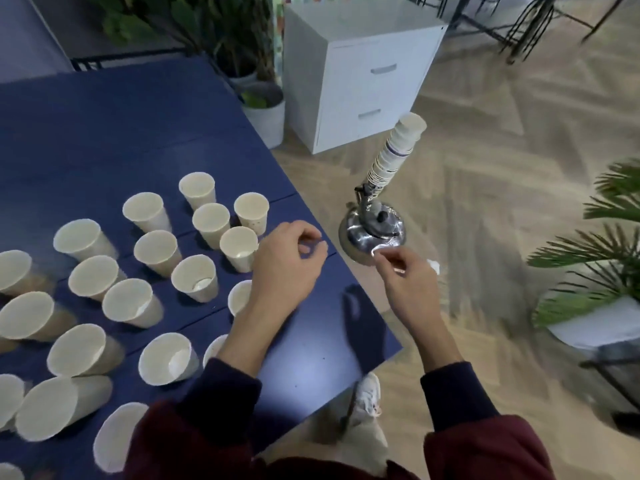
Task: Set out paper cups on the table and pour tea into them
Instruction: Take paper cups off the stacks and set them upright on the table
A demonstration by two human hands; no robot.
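Note:
Several empty paper cups (194,278) stand upright in loose rows on the blue table (138,133). A shiny steel kettle (372,232) sits off the table's right edge, on the wooden floor. A tall stack of paper cups (394,154) rises right behind it. My left hand (287,261) hovers over the table's right edge beside the nearest cups, its fingers loosely curled and holding nothing. My right hand (405,275) is out over the floor, with its curled fingertips at the kettle's near side. I see nothing held in it.
A white drawer cabinet (360,81) stands on the floor beyond the kettle, with potted plants (263,109) to its left. Another plant in a white pot (595,306) is at the right. Below the table corner I see my shoe (369,393). Black chair legs (526,32) stand far right.

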